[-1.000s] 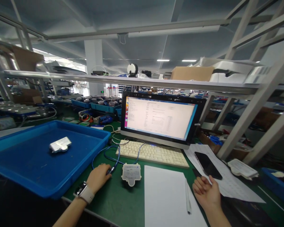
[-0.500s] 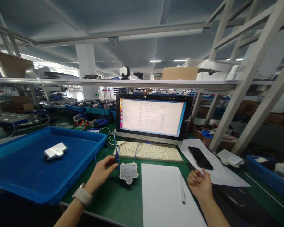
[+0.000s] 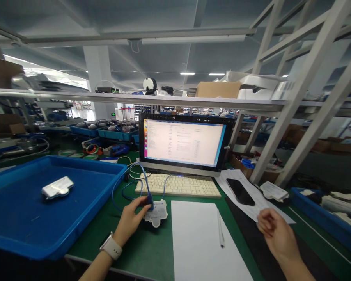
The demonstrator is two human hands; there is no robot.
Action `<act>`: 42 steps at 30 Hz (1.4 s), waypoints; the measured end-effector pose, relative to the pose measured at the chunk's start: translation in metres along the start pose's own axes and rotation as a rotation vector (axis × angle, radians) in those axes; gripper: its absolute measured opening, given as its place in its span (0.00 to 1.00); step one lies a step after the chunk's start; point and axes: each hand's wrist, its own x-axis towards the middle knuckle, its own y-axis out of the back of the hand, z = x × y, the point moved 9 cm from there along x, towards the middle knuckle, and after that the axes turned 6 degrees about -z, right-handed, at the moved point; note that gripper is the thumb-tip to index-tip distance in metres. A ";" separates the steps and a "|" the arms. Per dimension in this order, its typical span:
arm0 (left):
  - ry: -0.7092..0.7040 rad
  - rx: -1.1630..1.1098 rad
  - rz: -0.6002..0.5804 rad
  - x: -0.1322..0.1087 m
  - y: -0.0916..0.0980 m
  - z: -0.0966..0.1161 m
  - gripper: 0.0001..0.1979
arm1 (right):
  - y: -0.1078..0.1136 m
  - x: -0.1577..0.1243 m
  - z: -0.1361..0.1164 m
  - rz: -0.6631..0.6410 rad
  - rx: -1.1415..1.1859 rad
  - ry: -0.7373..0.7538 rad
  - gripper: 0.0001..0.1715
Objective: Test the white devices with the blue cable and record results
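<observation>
My left hand (image 3: 134, 216), with a pale watch (image 3: 111, 246) at the wrist, pinches the blue plug of a blue cable (image 3: 149, 198). That plug is over the upper left part of a white device (image 3: 156, 214) with a printed face and a rounded tab. Whether plug and device touch cannot be made out. My right hand (image 3: 276, 232) is above the black mouse mat (image 3: 245, 234), fingers curled in and nothing visible in them. Left of it, a white pen (image 3: 220, 230) lies on a blank paper sheet (image 3: 199, 242).
Behind the device are a keyboard (image 3: 178, 185) and a lit monitor (image 3: 183, 142). A blue tray (image 3: 87, 222) at left holds another white device (image 3: 57, 187). A phone (image 3: 240, 191) rests on printed paper at right, near a third device (image 3: 273, 191) and a blue bin (image 3: 316, 210).
My left hand has brought the blue plug rightward, over the white device. My right hand has shifted right, away from the paper and onto the mat area. The view has turned slightly right.
</observation>
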 end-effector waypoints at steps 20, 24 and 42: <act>-0.383 0.174 0.226 -0.022 -0.004 0.005 0.12 | 0.080 -0.005 0.045 -0.030 -1.387 0.383 0.29; -0.412 0.168 0.233 -0.023 -0.003 0.009 0.12 | 0.083 -0.003 0.049 -0.041 -1.381 0.351 0.29; -0.378 0.141 0.212 -0.022 -0.003 0.010 0.12 | 0.087 0.001 0.053 -0.053 -1.380 0.384 0.30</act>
